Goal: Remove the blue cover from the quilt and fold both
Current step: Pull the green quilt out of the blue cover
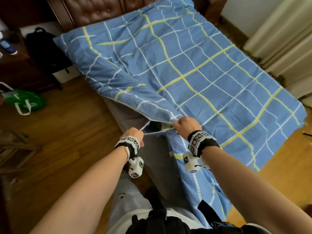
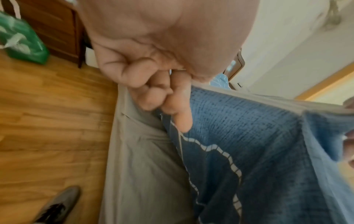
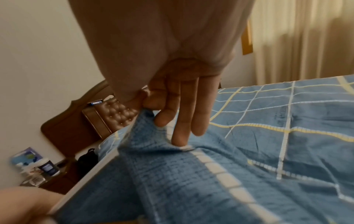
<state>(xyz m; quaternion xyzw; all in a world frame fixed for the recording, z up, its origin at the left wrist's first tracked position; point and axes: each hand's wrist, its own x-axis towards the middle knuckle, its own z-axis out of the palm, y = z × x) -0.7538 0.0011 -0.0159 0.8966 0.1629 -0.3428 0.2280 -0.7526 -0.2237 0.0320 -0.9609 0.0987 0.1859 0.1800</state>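
Observation:
A blue cover (image 1: 194, 68) with a white and yellow grid lies spread over the bed, with the quilt inside hidden. At the near corner its edge gapes in a dark opening (image 1: 156, 126). My left hand (image 1: 135, 135) pinches the lower edge of that opening and pulls it taut. My right hand (image 1: 183, 124) pinches the upper edge between thumb and forefinger, its other fingers (image 3: 191, 113) straight. In the left wrist view my left hand (image 2: 159, 97) curls onto the blue cover (image 2: 258, 151). The blue cover (image 3: 268, 144) fills the right wrist view.
The grey bed side (image 1: 130, 114) drops to a wooden floor (image 1: 59, 141). A green bag (image 1: 23, 102) lies on the floor at left. A black bag (image 1: 45, 48) stands by a dark nightstand (image 1: 15, 68). A padded headboard (image 1: 94, 10) is behind, curtains (image 1: 287, 39) at right.

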